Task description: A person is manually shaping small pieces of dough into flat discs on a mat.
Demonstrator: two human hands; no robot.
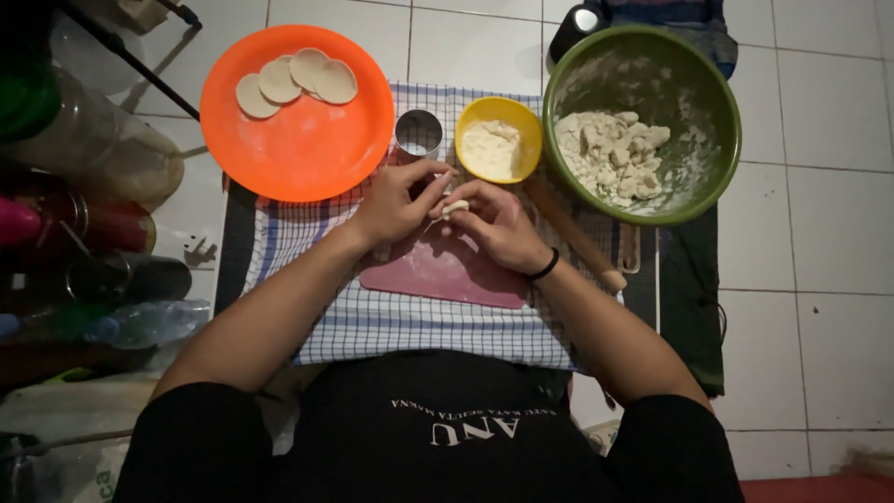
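— What's closest to the person?

— A blue-and-white checked cloth [410, 326] spread over the floor in front of them, with a pink cutting board [447, 275] lying on it.

— And the hands?

— Both meet just above the board's far edge. The left hand [396, 200] and the right hand [498, 224] pinch one small piece of dough [453, 207] between their fingertips, fingers curled round it. The right wrist wears a black band [545, 267].

— Which way does the dough lie?

— It's a small pale strip. Its long axis seems to run across, left to right, the right end a little farther away. Most of it is hidden by fingers, so I can't tell more.

— Anything beside them?

— A wooden rolling pin [577, 237] lies just right of the right hand, slanting from the far left to the near right.

— Farther out?

— A round metal cutter [419, 133] stands past the left hand. Next to it, a yellow bowl [475, 116] holds flour. To the left sits an orange plate [307, 140] with four flat dough rounds [296, 79] overlapping in a row along its far side. To the right, a green bowl [712, 130] holds crumbly lumps of dough and is dusted with flour inside.

— And the floor?

— White tiles [819, 233].
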